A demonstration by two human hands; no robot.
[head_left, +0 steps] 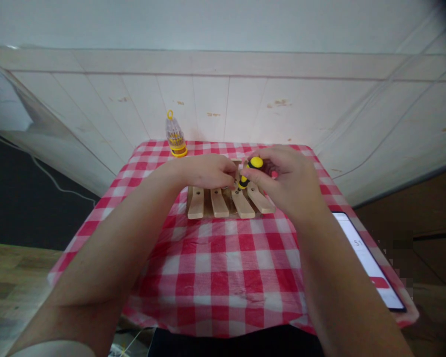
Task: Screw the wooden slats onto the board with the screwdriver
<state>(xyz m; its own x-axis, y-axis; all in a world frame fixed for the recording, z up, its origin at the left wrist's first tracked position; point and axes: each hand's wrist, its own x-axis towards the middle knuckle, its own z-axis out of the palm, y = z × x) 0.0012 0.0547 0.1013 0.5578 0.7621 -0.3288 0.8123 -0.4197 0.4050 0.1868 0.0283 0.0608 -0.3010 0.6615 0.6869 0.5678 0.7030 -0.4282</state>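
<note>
My right hand is closed round a yellow and black screwdriver, which leans over a wooden board. Several pale wooden pieces with dark screws or holes lie side by side on that board. The screwdriver's lower end is near a piece right of the middle; its tip does not show clearly. My left hand rests over the board's back part, fingers curled down beside the screwdriver. What those fingertips hold, if anything, is hidden.
A clear bottle-shaped case of bits with a yellow base stands at the back left of the table. A phone or tablet lies along the right edge. A red and white checked cloth covers the table, against a white wall.
</note>
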